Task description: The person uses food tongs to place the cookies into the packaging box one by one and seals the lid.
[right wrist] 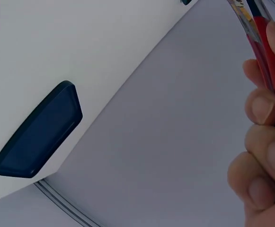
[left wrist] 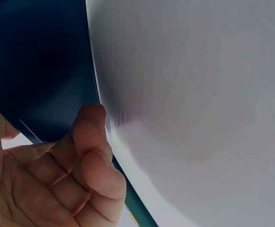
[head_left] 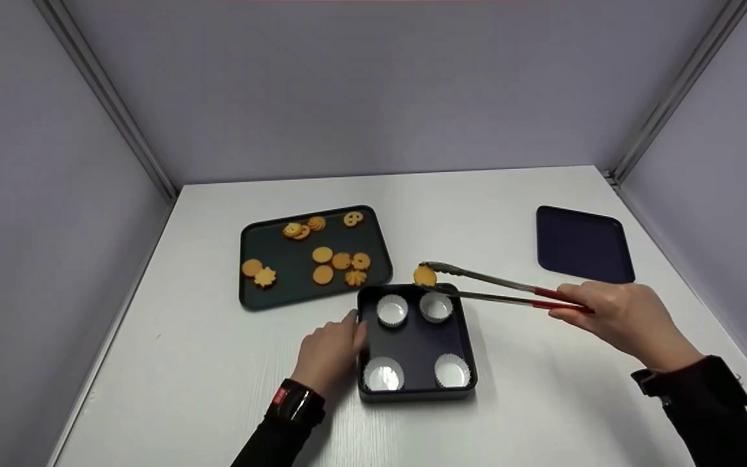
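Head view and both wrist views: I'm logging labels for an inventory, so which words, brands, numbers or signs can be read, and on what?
Readable text: none.
Too small and blurred to read: any marking on the red patch of the left wristband.
No lettering shows on the tongs, box, cookie tray or small tray.

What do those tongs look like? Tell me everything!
The tongs have two long, thin grey arms that look like metal, with red handles. The right hand holds them, fingers curled round the handles. They point leftward, slightly spread, pinching a round, golden cookie between their tips, near the dark box's far edge. Whether they touch the box isn't clear.
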Demonstrator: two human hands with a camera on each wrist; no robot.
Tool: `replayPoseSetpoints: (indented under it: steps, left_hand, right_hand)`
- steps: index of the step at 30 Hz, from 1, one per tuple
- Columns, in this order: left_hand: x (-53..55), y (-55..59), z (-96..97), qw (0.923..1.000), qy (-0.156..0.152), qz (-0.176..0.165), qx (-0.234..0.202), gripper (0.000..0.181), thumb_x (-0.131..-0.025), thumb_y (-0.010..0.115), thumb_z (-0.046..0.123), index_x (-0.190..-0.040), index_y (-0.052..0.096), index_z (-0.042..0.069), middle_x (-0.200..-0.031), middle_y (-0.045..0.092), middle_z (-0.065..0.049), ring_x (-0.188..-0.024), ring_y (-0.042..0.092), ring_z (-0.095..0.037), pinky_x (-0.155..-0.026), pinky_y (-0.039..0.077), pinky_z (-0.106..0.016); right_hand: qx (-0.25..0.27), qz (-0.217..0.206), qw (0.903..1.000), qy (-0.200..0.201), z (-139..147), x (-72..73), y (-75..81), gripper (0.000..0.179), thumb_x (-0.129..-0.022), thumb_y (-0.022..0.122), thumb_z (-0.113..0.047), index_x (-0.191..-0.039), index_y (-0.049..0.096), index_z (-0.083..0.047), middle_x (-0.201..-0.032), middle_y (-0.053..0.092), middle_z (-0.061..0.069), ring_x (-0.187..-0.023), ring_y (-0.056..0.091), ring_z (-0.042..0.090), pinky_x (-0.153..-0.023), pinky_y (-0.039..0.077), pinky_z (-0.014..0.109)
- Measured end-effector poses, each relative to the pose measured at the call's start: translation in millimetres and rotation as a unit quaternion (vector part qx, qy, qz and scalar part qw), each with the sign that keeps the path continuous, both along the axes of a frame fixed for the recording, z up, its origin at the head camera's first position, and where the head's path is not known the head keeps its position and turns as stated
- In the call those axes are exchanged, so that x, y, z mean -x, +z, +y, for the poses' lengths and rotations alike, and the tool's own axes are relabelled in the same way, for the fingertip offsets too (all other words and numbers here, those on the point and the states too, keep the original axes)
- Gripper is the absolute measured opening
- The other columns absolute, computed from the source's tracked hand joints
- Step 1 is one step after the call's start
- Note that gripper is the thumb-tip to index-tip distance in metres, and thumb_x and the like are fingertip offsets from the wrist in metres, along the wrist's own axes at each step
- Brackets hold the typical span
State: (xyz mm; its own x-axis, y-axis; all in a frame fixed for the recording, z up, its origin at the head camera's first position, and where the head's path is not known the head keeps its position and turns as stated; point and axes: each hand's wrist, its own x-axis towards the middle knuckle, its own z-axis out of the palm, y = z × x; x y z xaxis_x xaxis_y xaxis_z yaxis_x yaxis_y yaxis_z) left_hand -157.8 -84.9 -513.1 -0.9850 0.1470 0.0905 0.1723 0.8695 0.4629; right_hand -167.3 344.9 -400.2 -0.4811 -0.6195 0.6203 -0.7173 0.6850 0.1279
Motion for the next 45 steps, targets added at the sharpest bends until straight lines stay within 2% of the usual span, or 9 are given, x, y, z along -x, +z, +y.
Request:
replayPoseSetpoints:
  steps: [2, 6, 14, 20, 27, 31, 39, 45]
  left_hand:
    - [-0.1, -0.3, -0.1, 1.0000, 0.000, 0.000, 0.001, 0.046, -0.106, 0.050, 0.038, -0.135, 0.064, 0.005, -0.093, 0.074, -0.025, -0.076, 0.071, -0.044, -0.061, 0.056, -0.056]
    - [0.1, -1.2, 0.1, 1.0000, -0.002, 0.007, 0.003, 0.045, -0.106, 0.051, 0.036, -0.134, 0.065, 0.005, -0.092, 0.074, -0.025, -0.075, 0.071, -0.044, -0.060, 0.055, -0.056]
    - [0.1, -2.5, 0.1, 0.9998, -0.001, 0.019, 0.005, 0.042, -0.105, 0.054, 0.034, -0.132, 0.066, 0.004, -0.087, 0.073, -0.024, -0.071, 0.070, -0.043, -0.055, 0.054, -0.054]
    - [0.4, -1.5, 0.0, 0.9999, -0.002, 0.015, 0.003, 0.042, -0.105, 0.053, 0.034, -0.132, 0.065, 0.004, -0.089, 0.073, -0.024, -0.072, 0.071, -0.043, -0.056, 0.055, -0.055]
    - [0.3, -1.5, -0.4, 1.0000, 0.002, 0.007, 0.001, 0.044, -0.106, 0.051, 0.038, -0.133, 0.065, 0.006, -0.092, 0.074, -0.025, -0.075, 0.071, -0.045, -0.059, 0.055, -0.057]
    - [-0.1, -1.2, -0.2, 0.9999, -0.002, 0.013, 0.002, 0.043, -0.106, 0.052, 0.037, -0.132, 0.066, 0.006, -0.091, 0.074, -0.024, -0.074, 0.071, -0.044, -0.058, 0.055, -0.056]
    - [-0.9, 0.1, 0.3, 0.9998, -0.004, 0.017, 0.006, 0.042, -0.106, 0.052, 0.034, -0.132, 0.066, 0.004, -0.089, 0.074, -0.024, -0.071, 0.071, -0.043, -0.057, 0.055, -0.055]
    - [-0.6, 1.0, 0.3, 0.9999, -0.006, 0.013, 0.004, 0.042, -0.106, 0.052, 0.034, -0.132, 0.066, 0.004, -0.089, 0.074, -0.024, -0.072, 0.071, -0.043, -0.057, 0.055, -0.055]
  right_hand:
    - [-0.008, -0.004, 1.0000, 0.002, 2.0, -1.6, 1.3, 0.045, -0.099, 0.053, -0.058, -0.085, 0.068, -0.018, -0.062, 0.051, -0.014, -0.051, 0.039, 0.000, -0.038, 0.033, 0.022]
    - [-0.017, -0.016, 0.9997, -0.001, 5.4, -5.0, 5.1, 0.044, -0.099, 0.053, -0.060, -0.085, 0.069, -0.021, -0.063, 0.052, -0.017, -0.052, 0.040, -0.002, -0.039, 0.033, 0.022]
    - [-0.041, -0.048, 0.9979, -0.012, 7.8, -8.4, 14.0, 0.048, -0.101, 0.046, -0.064, -0.084, 0.067, -0.023, -0.066, 0.055, -0.020, -0.053, 0.038, -0.005, -0.042, 0.033, 0.021]
    - [-0.057, -0.063, 0.9962, -0.023, 7.3, -9.2, 15.6, 0.050, -0.100, 0.043, -0.066, -0.079, 0.059, -0.024, -0.063, 0.048, -0.021, -0.053, 0.032, -0.006, -0.042, 0.028, 0.021]
    - [-0.065, -0.050, 0.9962, -0.029, 4.2, -7.4, 13.2, 0.055, -0.101, 0.035, -0.067, -0.075, 0.054, -0.023, -0.060, 0.039, -0.020, -0.053, 0.027, -0.006, -0.041, 0.024, 0.021]
    - [-0.067, -0.034, 0.9968, -0.028, 3.3, -6.3, 13.5, 0.055, -0.102, 0.036, -0.067, -0.075, 0.054, -0.023, -0.059, 0.039, -0.019, -0.052, 0.026, -0.005, -0.041, 0.023, 0.021]
    - [-0.073, -0.046, 0.9960, -0.024, 2.1, -6.3, 18.7, 0.053, -0.101, 0.039, -0.067, -0.076, 0.056, -0.024, -0.060, 0.041, -0.018, -0.050, 0.028, -0.003, -0.042, 0.023, 0.021]
    - [-0.071, -0.037, 0.9964, -0.027, 2.2, -5.5, 18.4, 0.056, -0.101, 0.036, -0.069, -0.076, 0.058, -0.024, -0.059, 0.043, -0.017, -0.049, 0.028, -0.002, -0.041, 0.023, 0.022]
